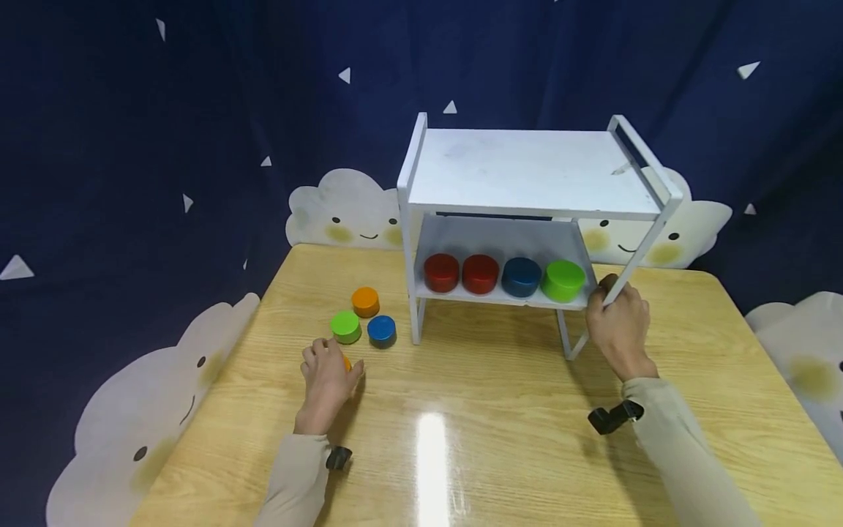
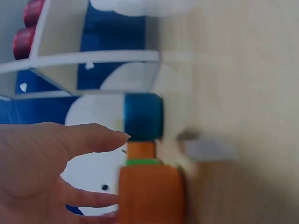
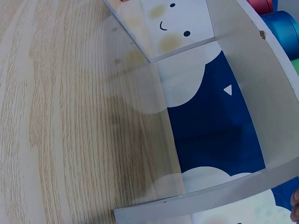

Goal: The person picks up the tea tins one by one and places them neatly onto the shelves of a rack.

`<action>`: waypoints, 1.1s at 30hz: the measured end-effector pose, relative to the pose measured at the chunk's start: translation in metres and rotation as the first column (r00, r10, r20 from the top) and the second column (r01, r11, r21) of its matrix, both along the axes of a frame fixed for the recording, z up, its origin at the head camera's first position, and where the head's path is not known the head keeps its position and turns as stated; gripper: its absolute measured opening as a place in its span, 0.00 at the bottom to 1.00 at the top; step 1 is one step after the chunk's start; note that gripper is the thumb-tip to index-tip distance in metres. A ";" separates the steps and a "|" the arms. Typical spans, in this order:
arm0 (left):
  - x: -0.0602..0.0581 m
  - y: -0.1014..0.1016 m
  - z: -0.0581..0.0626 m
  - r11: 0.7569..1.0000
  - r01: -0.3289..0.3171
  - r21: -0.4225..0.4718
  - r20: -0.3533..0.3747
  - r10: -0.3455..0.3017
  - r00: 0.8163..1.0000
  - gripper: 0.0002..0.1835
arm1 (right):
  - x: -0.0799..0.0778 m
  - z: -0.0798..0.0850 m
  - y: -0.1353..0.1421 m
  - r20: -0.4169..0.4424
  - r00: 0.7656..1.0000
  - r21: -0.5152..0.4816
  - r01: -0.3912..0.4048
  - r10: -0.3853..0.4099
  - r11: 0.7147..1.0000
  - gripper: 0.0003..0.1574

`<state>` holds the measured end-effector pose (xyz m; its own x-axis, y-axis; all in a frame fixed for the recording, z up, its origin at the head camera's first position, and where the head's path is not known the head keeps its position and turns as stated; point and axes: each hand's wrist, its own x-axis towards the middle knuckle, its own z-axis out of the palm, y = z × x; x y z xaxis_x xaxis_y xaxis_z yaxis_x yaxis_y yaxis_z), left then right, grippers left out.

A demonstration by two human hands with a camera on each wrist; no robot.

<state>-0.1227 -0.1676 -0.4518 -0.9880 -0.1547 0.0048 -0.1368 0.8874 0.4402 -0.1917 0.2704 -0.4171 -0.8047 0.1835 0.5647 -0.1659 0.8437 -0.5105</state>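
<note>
My left hand (image 1: 327, 373) reaches over an orange round block (image 2: 150, 193) on the table. In the left wrist view its thumb is spread well apart from the block, while the other fingers lie along the block's far side. Just beyond stand a green block (image 1: 345, 327), a blue block (image 1: 382, 331) and a second orange block (image 1: 365, 301). My right hand (image 1: 619, 322) grips the right front post (image 1: 634, 258) of a white two-tier shelf (image 1: 533, 172). In the right wrist view only some fingertips (image 3: 295, 205) show at the edge.
On the shelf's lower tier, two red blocks (image 1: 480, 274), a dark blue block (image 1: 522, 277) and a green block (image 1: 563, 281) stand in a row. The wooden table (image 1: 514, 439) backs onto a dark blue curtain (image 1: 217, 95) with cloud figures (image 1: 349, 208).
</note>
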 end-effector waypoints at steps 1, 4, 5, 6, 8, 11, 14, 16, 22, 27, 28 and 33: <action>0.000 -0.003 -0.002 1.000 -0.009 -0.005 0.011 0.009 1.000 0.35 | 0.000 0.000 0.000 -0.001 1.000 0.000 -0.001 0.001 1.000 0.19; 0.002 -0.009 -0.009 1.000 -0.027 -0.004 0.038 0.027 0.999 0.39 | 0.000 0.002 0.001 0.015 1.000 0.016 -0.002 0.002 1.000 0.18; 0.003 -0.011 -0.011 1.000 -0.030 0.001 0.042 0.030 0.999 0.39 | 0.000 0.003 0.001 0.020 1.000 0.027 0.001 -0.002 1.000 0.17; 0.004 -0.012 -0.012 1.000 -0.029 0.000 0.047 0.029 0.998 0.39 | 0.000 0.004 0.001 0.028 1.000 0.038 0.005 -0.006 0.999 0.17; 0.006 -0.015 -0.015 1.000 -0.027 0.012 0.057 0.026 0.998 0.39 | 0.000 0.007 0.002 0.045 0.999 0.065 0.012 -0.014 0.998 0.16; 0.008 -0.018 -0.018 0.998 -0.029 0.047 0.063 0.026 0.998 0.39 | 0.000 0.011 0.003 0.061 0.998 0.098 0.016 -0.022 0.995 0.16; 0.010 -0.019 -0.020 0.996 -0.035 0.084 0.047 0.031 0.998 0.38 | -0.001 0.013 0.005 0.068 0.998 0.116 0.006 -0.014 0.993 0.16; 0.012 -0.020 -0.021 0.994 -0.038 0.101 0.032 0.035 0.999 0.37 | 0.000 0.015 0.006 0.075 0.997 0.131 -0.002 -0.008 0.991 0.17; 0.015 -0.020 -0.020 0.994 -0.029 0.110 0.005 0.028 1.000 0.37 | 0.002 0.016 0.010 0.111 0.994 0.172 -0.026 0.006 0.985 0.21; 0.018 -0.013 -0.009 0.992 -0.003 0.128 -0.004 0.004 1.000 0.38 | 0.003 0.015 0.011 0.097 0.995 0.164 -0.043 0.027 0.985 0.22; 0.019 -0.011 -0.007 0.991 0.008 0.130 -0.012 -0.006 1.000 0.38 | 0.003 0.015 0.011 0.093 0.995 0.163 -0.049 0.034 0.985 0.23; 0.021 0.001 0.007 0.987 0.087 0.136 -0.066 -0.079 0.995 0.36 | 0.003 0.014 0.010 0.083 0.995 0.152 -0.062 0.050 0.986 0.24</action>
<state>-0.1020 -0.1664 -0.4449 -0.9960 -0.0756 0.0485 -0.0351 0.8247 0.5645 -0.1884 0.2806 -0.4028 -0.8540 0.0523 0.5176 -0.1802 0.9036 -0.3886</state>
